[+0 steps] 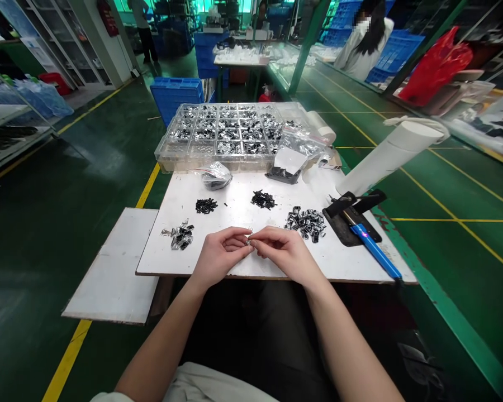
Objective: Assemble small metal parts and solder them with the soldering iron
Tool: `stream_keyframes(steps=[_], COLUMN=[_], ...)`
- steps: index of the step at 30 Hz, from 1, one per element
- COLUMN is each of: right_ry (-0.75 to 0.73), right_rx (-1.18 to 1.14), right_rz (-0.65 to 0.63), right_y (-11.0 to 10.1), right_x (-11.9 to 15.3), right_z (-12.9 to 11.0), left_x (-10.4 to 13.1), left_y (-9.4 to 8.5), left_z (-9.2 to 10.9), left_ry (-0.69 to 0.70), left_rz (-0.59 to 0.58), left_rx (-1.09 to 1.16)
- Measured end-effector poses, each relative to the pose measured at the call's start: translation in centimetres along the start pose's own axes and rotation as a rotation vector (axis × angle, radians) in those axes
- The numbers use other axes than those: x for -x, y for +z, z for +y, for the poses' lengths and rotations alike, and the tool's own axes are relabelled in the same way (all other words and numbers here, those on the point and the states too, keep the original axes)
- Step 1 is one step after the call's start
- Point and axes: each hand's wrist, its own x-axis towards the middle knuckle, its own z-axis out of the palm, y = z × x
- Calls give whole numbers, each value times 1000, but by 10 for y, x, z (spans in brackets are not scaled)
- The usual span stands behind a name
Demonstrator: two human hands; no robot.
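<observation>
Near the front edge of the white table [238,215], my left hand [224,251] and my right hand [279,248] meet at the fingertips. Between them is a small shiny metal part [248,242], pinched by both thumbs and forefingers; its exact shape is too small to tell. Left of my hands lies a pile of shiny silver and black pieces [182,235]. To the right is a larger heap of black and silver pieces [305,223]. Two small piles of black parts, one at left [206,206] and one nearer the middle [263,199], lie beyond my hands.
A clear compartment tray [174,149] filled with small metal parts stands at the back. Plastic bags, one on the left [215,176] and one on the right [291,162], lie before it. At right are a blue soldering-iron-like tool [375,251] and a white roll [389,153].
</observation>
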Motion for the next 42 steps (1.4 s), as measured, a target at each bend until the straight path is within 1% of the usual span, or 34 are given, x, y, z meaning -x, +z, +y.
stream_keyframes(steps=[1,3,4,5,6,8,10,11,14,17,25,29,33,37,40,41,42], right_ry=[16,9,-17,-50,-79,-86,-80,-77,-61,-33,21,7,-46,-121,-166,-170,-164], right_rx=[24,142,253,404,582,917,1046,1074,1125,1158,1197,1205,1199,1121,1020,928,785], right_rz=[-35,-38,-1,56,83,14,-63,-90,-137,-157,-195,-199,-190,-171,-101,-66,-35], right_y=[-4,-13,-18,-22,-25,-28,-27,-26,-21,-21,-29,-30,-28,-33,-40,-41,-40], right_x=[-6,-22,-33,-44,-55,-76,-93,-99,-109,-112,-110,-110,-108,-103,-95,-91,-85], right_z=[-2,-6,-9,-10,-12,-13,-12,-11,-10,-11,-13,-10,-5,-4,-7,-8,-9], left_x=[0,0,0,1,1,1,1,1,1,1,0,1,1,0,0,1,1], left_y=[0,0,0,0,1,1,1,1,0,-1,-1,0,0,-1,-1,-1,-1], left_z=[0,0,1,1,2,3,3,3,3,1,-1,1,2,0,0,0,1], left_ry=[-8,-10,-3,8,19,21,-1,-14,-16,3,7,8,5,8,9,8,6], left_rz=[15,41,46,45,43,37,40,42,40,36,30,29,30,39,45,48,53], left_rx=[3,-6,-15,-26,-37,-53,-60,-60,-55,-49,-65,-79,-86,-72,-47,-36,-24])
